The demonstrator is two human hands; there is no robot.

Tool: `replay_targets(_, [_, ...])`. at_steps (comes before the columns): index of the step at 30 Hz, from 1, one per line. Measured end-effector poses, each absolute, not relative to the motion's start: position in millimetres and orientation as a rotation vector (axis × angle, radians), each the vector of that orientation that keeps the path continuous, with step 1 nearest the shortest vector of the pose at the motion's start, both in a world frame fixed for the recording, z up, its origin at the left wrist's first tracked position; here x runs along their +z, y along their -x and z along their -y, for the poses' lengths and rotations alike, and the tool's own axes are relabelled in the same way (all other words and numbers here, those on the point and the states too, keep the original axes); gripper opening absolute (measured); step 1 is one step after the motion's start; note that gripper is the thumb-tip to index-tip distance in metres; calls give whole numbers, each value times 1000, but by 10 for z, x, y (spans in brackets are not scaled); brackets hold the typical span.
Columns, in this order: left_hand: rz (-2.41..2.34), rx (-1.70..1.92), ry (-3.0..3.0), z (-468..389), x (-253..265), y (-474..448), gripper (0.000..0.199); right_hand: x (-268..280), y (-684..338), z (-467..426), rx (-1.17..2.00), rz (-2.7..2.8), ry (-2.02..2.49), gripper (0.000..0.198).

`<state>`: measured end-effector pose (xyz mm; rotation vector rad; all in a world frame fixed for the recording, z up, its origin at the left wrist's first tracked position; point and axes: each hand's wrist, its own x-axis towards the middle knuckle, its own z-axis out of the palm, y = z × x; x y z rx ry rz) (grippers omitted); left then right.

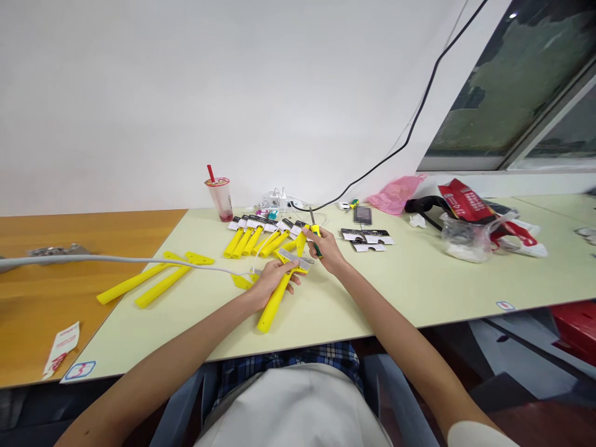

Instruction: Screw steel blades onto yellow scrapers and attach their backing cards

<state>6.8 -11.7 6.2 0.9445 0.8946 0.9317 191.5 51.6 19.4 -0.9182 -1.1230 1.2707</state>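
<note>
My left hand [271, 280] is closed around the neck of a yellow scraper [274, 305], whose handle slants toward the table's front edge. A grey metal plate [293, 259] lies across the scraper's head. My right hand [329, 251] grips a screwdriver [316, 231] with a yellow and green handle, its shaft pointing up and away from the scraper. A small yellow plate [301, 241] shows by the fingertips of that hand; whether they pinch it I cannot tell. Beside my left hand, loose yellow plates [241, 282] rest on the table.
Several yellow scrapers with card labels [251, 241] lie in a row behind my hands. Two yellow handles [162, 287] lie left, under a grey cable [139, 259]. A cup with a straw [220, 200], label cards [367, 237], a pink bag [395, 194] and a clear bag [465, 239] stand around.
</note>
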Motion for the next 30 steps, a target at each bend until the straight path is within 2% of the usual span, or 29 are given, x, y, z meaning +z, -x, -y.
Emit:
replay_targets(9, [-893,862,-981,133,54,-70,29,216,-1885,-477,1255,1205,1002,56])
replay_targets(19, [-911,852,-968,146,111,-90,29,168,-1882,-466,1265,1433,1028,45])
replay_targets(30, [-931,890,-903,118,103,-86,25,198,-1844,-394,1275,1453,1013,47])
